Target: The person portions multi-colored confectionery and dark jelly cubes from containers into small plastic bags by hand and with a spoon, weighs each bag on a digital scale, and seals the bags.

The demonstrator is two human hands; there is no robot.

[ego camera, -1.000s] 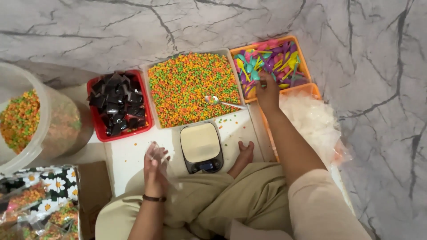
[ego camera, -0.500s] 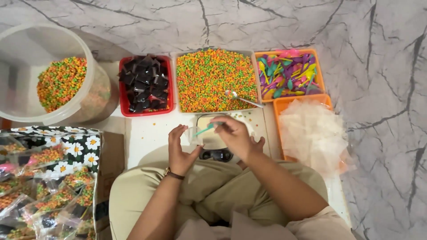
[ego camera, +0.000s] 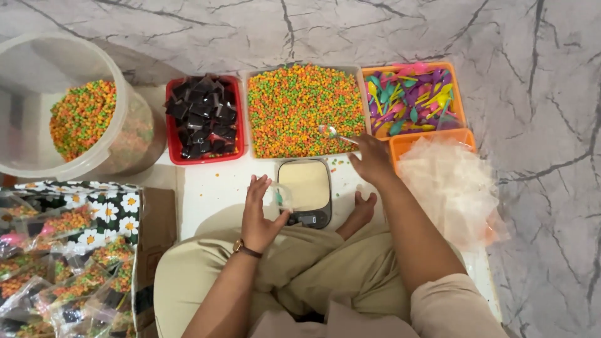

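Head view: a person is seated cross-legged on a white mat (ego camera: 206, 194) laid over a marble floor (ego camera: 538, 75). A small clear bag (ego camera: 277, 197) is held up by the left hand (ego camera: 260, 216), fingers closed on it, just beside the left edge of a small scale (ego camera: 307, 191) that sits at the middle of the mat in front of the knees. The right hand (ego camera: 374, 159) is stretched to the near right corner of the clear tray (ego camera: 305, 109) filled with orange, green and yellow pellets, and the handle of a metal spoon (ego camera: 335, 133) is gripped in its fingers, the bowl lying on the pellets. The step in hand is judged to be the scooping of pellets for the bag. The next move would call for a loaded spoon carried level over the scale to the mouth of the bag, which must be kept open by the left hand; a few pellets are already spilled on the mat near the scale.

Along the far edge of the mat a red tray (ego camera: 203, 119) of dark packets is set left of the pellet tray, and an orange tray (ego camera: 414, 99) of coloured plastic spoons right of it. A heap of empty clear bags (ego camera: 447, 188) is piled at the right edge. A big tub (ego camera: 75, 112) of pellets stands at the far left, and filled bags (ego camera: 56, 275) are stacked in a flowered box at the near left corner.
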